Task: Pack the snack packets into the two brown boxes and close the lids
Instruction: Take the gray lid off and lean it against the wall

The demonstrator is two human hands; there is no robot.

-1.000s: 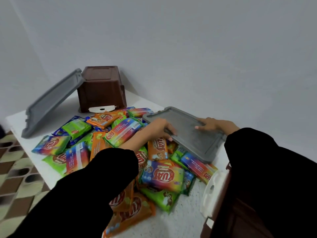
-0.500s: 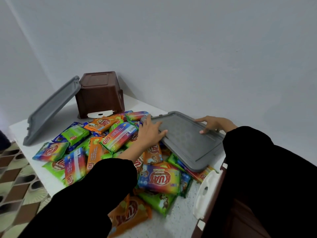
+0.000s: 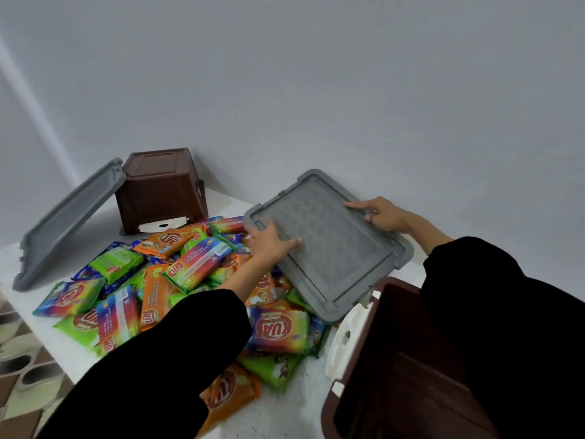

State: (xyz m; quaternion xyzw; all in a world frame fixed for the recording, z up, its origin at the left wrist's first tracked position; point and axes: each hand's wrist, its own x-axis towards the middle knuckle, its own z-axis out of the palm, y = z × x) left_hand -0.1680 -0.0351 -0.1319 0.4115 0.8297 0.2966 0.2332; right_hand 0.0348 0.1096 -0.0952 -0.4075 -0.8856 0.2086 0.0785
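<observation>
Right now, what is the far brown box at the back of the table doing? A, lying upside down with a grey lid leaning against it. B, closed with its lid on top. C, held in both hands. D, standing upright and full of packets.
A: the far brown box shows its flat base on top, and a grey lid leans against its left side.

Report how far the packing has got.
Nothing is packed: the snack packets lie heaped on the white table. The far brown box sits upside down. Both hands, left and right, hold a grey plastic lid beside the near open brown box. All packing and closing remain.
</observation>
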